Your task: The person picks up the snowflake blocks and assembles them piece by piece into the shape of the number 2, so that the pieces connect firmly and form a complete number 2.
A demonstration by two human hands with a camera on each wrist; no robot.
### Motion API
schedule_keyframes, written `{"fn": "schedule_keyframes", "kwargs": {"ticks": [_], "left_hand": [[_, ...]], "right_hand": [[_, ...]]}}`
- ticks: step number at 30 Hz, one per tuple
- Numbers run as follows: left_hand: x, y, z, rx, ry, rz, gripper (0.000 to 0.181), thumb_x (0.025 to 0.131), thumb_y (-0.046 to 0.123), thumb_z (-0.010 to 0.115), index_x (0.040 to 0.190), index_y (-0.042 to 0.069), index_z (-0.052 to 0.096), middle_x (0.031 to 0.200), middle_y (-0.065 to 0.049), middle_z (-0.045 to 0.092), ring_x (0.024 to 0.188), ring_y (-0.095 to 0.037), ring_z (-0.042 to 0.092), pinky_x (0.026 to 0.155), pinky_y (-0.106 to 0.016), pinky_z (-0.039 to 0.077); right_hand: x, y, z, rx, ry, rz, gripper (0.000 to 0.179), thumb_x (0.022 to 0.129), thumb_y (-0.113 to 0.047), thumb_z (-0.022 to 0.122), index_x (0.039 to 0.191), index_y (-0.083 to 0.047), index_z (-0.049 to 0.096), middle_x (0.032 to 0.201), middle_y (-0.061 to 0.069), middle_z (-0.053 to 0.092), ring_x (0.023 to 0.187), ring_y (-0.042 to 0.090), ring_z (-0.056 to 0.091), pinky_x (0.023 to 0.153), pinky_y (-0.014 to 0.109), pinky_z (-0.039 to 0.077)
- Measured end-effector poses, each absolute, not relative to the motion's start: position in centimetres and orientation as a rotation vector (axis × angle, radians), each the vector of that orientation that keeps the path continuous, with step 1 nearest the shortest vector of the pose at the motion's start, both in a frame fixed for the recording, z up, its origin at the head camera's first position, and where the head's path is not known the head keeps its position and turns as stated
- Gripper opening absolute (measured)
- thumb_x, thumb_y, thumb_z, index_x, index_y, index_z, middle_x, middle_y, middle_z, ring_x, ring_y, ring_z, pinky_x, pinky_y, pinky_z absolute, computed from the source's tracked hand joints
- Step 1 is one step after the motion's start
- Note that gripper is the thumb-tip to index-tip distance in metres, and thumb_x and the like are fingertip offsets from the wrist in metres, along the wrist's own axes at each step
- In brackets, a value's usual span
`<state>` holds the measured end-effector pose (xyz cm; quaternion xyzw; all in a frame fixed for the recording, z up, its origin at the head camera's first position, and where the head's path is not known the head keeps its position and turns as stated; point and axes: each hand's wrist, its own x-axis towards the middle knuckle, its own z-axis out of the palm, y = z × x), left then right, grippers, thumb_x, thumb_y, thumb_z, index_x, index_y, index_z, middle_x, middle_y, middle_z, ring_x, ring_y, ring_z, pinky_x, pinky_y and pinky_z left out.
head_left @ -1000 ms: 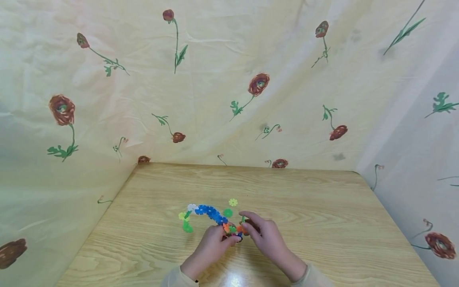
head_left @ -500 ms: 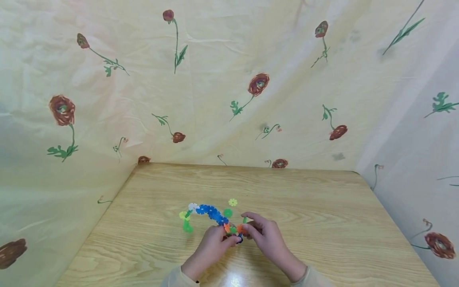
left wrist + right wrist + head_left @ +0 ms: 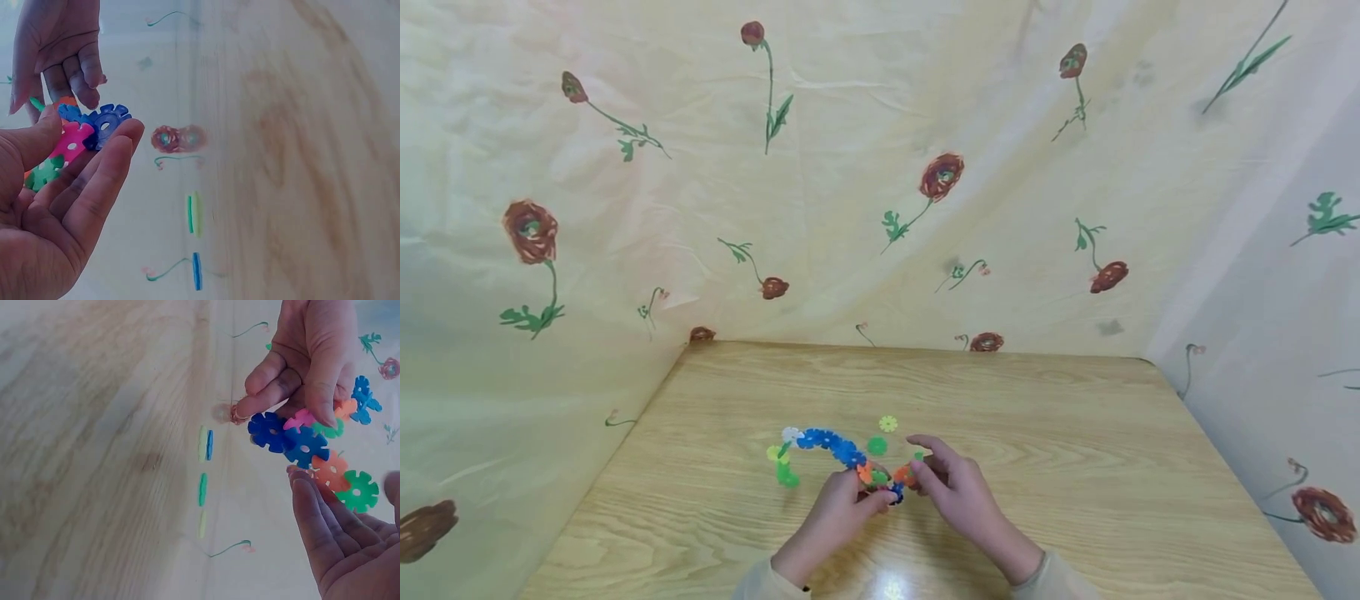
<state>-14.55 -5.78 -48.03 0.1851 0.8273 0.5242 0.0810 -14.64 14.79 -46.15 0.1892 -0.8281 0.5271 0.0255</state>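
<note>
A long chain of interlocked notched plastic discs, with a run of blue discs (image 3: 827, 440), hangs from my left hand (image 3: 838, 508). At its far end are a white disc (image 3: 792, 435), a yellow one and green ones. In the left wrist view, the left thumb and fingers pinch the chain by a pink disc (image 3: 74, 139), beside a dark blue disc (image 3: 107, 124). My right hand (image 3: 955, 492) is at the chain's near end, its fingers spread behind an orange disc (image 3: 331, 470) and a green end disc (image 3: 359, 491). Its thumb stands apart from the green disc in the right wrist view.
On the wooden table (image 3: 1075, 467) beyond the hands lie a loose yellow-green disc (image 3: 888, 423) and a loose green disc (image 3: 877, 446). Flower-printed cloth (image 3: 850, 208) hangs at the table's back and along both sides.
The left hand and the chain have shifted slightly left. The green end disc has moved a little right, and the right index finger has lifted slightly away from it.
</note>
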Motion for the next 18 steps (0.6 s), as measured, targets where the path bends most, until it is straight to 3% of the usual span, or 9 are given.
{"fn": "schedule_keyframes", "kwargs": {"ticks": [6, 12, 18], "left_hand": [[-14.6, -6.2, -48.1, 0.500, 2.443, 1.582, 0.012, 0.094, 0.027, 0.066, 0.098, 0.016, 0.068, 0.082, 0.007, 0.067, 0.075, -0.008, 0.063, 0.067, -0.023, 0.052], [-14.4, -6.6, -47.8, 0.466, 2.425, 1.575, 0.013, 0.094, 0.028, 0.066, 0.098, 0.016, 0.069, 0.082, 0.007, 0.067, 0.076, -0.008, 0.063, 0.067, -0.024, 0.052], [-14.2, -6.8, -47.9, 0.440, 2.417, 1.580, 0.013, 0.093, 0.028, 0.067, 0.098, 0.016, 0.069, 0.082, 0.009, 0.067, 0.076, -0.008, 0.063, 0.067, -0.023, 0.052]], "right_hand": [[-16.1, 14.7, -46.0, 0.417, -2.537, 1.761, 0.034, 0.107, -0.027, 0.041, 0.124, -0.004, 0.060, 0.088, 0.009, 0.068, 0.070, 0.025, 0.068, 0.062, 0.033, 0.057], [-18.7, 14.6, -47.1, 0.395, -2.674, 1.718, 0.026, 0.103, -0.018, 0.053, 0.114, 0.002, 0.065, 0.087, 0.007, 0.066, 0.069, 0.025, 0.065, 0.059, 0.033, 0.055], [-20.7, 13.5, -48.1, 0.539, -2.866, 1.438, 0.019, 0.097, -0.011, 0.061, 0.113, -0.002, 0.067, 0.093, 0.006, 0.066, 0.075, 0.018, 0.060, 0.061, 0.030, 0.051]]}}
